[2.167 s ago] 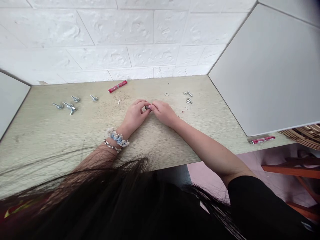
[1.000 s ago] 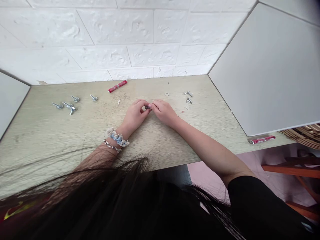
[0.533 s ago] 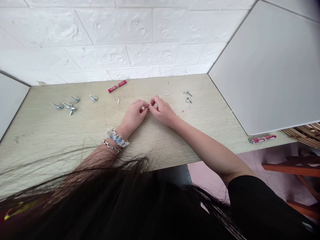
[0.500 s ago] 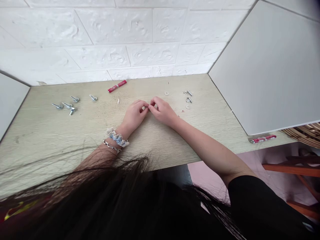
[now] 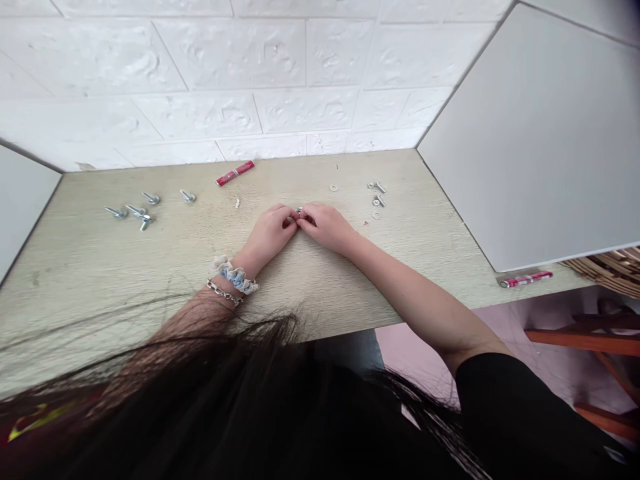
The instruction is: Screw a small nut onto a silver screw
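In the middle of the table, my left hand (image 5: 273, 230) and my right hand (image 5: 325, 227) meet fingertip to fingertip. Both are closed in a pinch around a small shiny metal piece that looks like a bolt (image 5: 299, 210). Only a bit of it shows above the fingers; the rest is hidden. To the right lie loose bolts (image 5: 381, 188) with nuts (image 5: 376, 201), a flat washer (image 5: 376, 215) and another washer (image 5: 333, 188) nearer the wall. Off to the left, several bolts with parts fitted on them (image 5: 136, 211) lie in a loose group, one bolt (image 5: 188, 196) a little apart.
A red tube-shaped wrapper (image 5: 235, 173) lies by the white brick wall (image 5: 280, 113). Another red wrapper (image 5: 526, 279) is at the right front edge, near a wicker basket (image 5: 610, 267). Grey panels (image 5: 540, 147) bound the table (image 5: 340, 287) on both sides. A paper scrap (image 5: 237, 203) lies behind my left hand.
My fingers have shifted slightly and curled closer together. A bit of the metal piece now shows above the fingertips, where it was hidden before. The loose parts lie as they did.
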The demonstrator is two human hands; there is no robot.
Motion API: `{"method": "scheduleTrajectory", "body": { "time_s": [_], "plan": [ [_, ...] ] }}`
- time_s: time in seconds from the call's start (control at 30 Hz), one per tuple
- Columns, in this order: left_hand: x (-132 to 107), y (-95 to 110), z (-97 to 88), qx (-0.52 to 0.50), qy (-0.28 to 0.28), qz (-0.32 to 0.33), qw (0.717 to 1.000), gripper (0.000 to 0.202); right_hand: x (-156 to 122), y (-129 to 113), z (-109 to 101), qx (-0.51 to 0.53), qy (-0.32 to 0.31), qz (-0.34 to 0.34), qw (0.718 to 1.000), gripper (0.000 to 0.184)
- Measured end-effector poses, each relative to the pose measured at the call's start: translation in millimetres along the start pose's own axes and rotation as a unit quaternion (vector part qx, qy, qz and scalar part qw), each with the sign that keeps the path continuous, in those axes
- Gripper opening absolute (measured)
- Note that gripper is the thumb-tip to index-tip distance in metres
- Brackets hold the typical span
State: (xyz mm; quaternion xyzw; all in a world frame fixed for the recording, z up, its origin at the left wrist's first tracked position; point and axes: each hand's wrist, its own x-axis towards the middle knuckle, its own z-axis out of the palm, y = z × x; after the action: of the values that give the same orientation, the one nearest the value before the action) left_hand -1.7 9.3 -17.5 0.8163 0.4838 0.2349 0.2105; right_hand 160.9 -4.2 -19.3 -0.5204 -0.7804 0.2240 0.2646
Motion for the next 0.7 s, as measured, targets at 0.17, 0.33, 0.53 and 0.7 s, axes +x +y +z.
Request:
{"method": "scheduleTrajectory", "body": {
  "time_s": [0.17,0.33,0.53,0.7],
  "plan": [
    [-0.1,-0.1,0.4,0.006,-0.002,0.006,1.000,0.018,0.4,-0.3,1.2,-0.006,-0.002,-0.002,1.000,0.015],
    [-1.0,1.0,0.6,-0.001,0.038,0.006,0.999,0.029,-1.9,-1.5,3.5,0.006,0.063,-0.010,0.998,0.015],
    [-1.7,1.9,1.1,0.026,0.078,-0.035,0.996,0.037,-2.5,2.0,1.8,-0.015,0.142,-0.019,0.990,0.023],
    [-0.4,-0.3,2.3,0.062,0.020,-0.016,0.998,0.039,-0.2,5.3,6.1,-0.030,0.031,-0.026,0.999,0.037]
  ]
}}
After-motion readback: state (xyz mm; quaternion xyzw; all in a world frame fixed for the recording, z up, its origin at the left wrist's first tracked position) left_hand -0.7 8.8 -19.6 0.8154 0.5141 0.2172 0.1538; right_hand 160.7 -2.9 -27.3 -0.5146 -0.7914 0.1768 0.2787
